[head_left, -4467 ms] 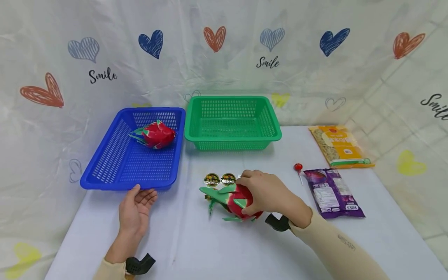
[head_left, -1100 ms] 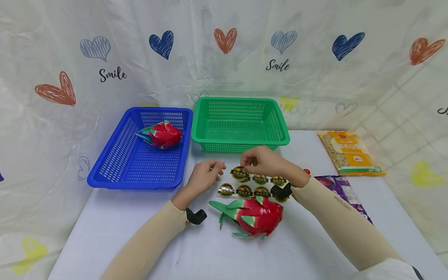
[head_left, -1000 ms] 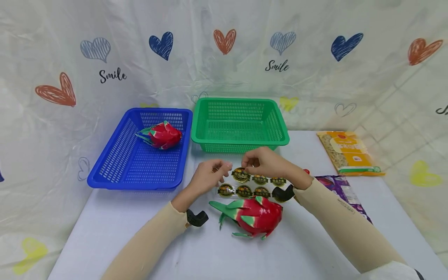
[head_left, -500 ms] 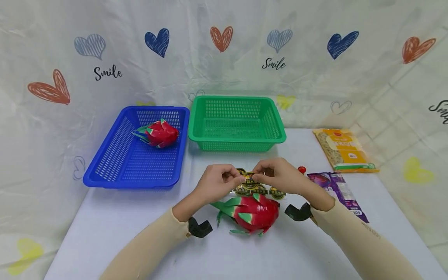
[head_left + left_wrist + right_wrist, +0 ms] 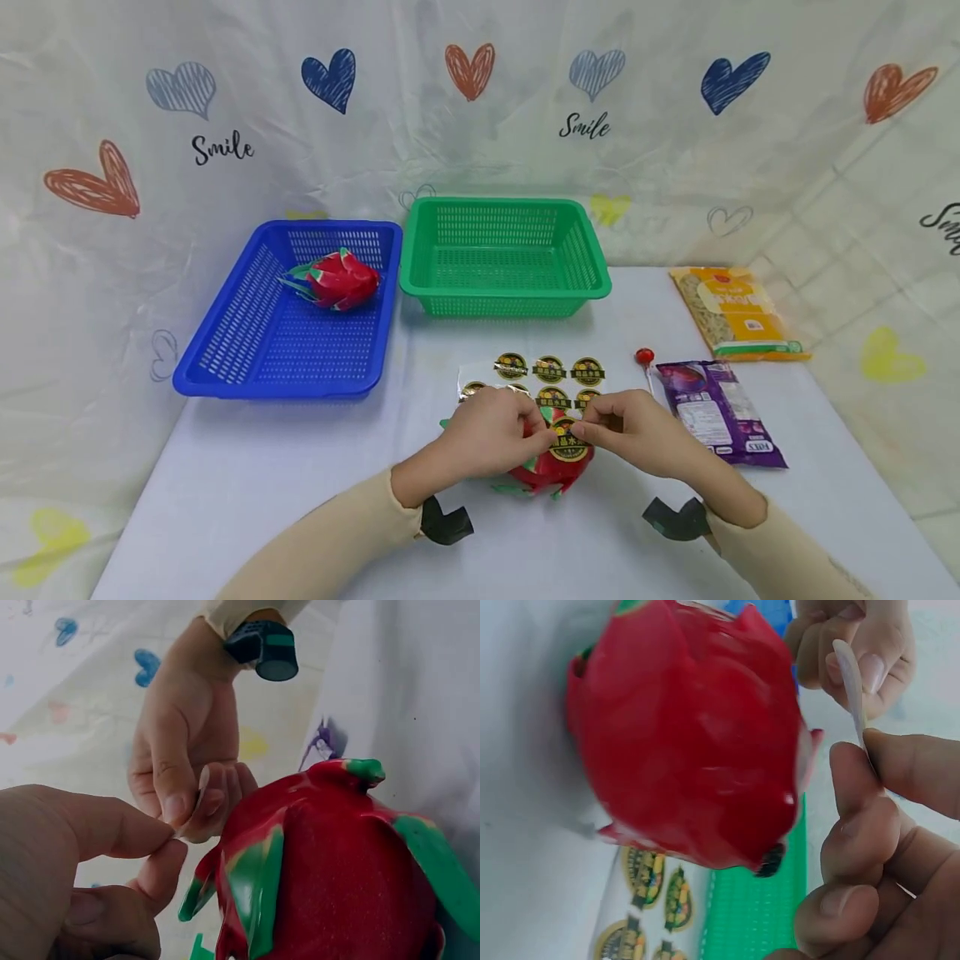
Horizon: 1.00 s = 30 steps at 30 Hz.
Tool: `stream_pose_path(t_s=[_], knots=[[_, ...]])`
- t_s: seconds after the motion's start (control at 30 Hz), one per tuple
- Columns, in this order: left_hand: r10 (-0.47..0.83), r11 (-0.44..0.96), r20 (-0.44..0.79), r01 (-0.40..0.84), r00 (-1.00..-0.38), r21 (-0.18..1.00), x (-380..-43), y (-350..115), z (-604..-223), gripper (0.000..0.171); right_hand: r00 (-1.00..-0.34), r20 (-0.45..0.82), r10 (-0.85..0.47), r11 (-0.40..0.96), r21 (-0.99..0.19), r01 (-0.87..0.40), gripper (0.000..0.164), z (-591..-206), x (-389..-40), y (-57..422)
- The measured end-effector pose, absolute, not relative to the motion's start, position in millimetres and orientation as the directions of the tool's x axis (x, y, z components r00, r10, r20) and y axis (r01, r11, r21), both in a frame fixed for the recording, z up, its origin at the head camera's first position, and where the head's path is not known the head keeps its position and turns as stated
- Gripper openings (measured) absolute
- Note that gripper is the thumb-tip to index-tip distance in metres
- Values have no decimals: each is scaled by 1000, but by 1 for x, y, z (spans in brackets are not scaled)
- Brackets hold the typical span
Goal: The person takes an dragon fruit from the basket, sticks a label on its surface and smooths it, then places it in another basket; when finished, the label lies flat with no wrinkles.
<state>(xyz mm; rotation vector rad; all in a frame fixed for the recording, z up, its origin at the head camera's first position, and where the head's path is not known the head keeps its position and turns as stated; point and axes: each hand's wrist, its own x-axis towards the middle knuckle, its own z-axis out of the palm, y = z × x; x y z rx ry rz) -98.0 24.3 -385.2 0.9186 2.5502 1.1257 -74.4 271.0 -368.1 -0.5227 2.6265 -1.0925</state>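
My left hand (image 5: 498, 429) and right hand (image 5: 648, 433) pinch opposite edges of one round black-and-gold sticker (image 5: 570, 442) between thumb and forefinger. It is held up over a red dragon fruit (image 5: 551, 478) with green scales, which lies on the white table and is partly covered by the left hand in the head view. Seen edge-on in the right wrist view, the sticker (image 5: 850, 681) is a thin, slightly bent disc beside the fruit (image 5: 697, 742). Just behind the fruit lies a sheet (image 5: 474, 374) of similar stickers, its front part hidden by my hands and the fruit.
At the left stands a blue basket (image 5: 197, 385) with another dragon fruit (image 5: 341, 280) inside. A green basket (image 5: 506, 293) is at the back centre. To the right are a red lollipop (image 5: 644, 357), a purple packet (image 5: 722, 414) and an orange packet (image 5: 738, 315).
The right hand let go of the dragon fruit, then lifted a sticker from the sheet. The left hand left the blue basket's rim and took the sticker's other edge. Both brought it nearer, over the fruit.
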Motion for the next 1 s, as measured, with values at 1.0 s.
stream_pose_path(t_s=[1.0], knots=[[628, 645, 113, 596, -770, 479, -96, 37, -396, 55, -952, 43, -303, 810, -514, -282, 46, -384, -60, 264]])
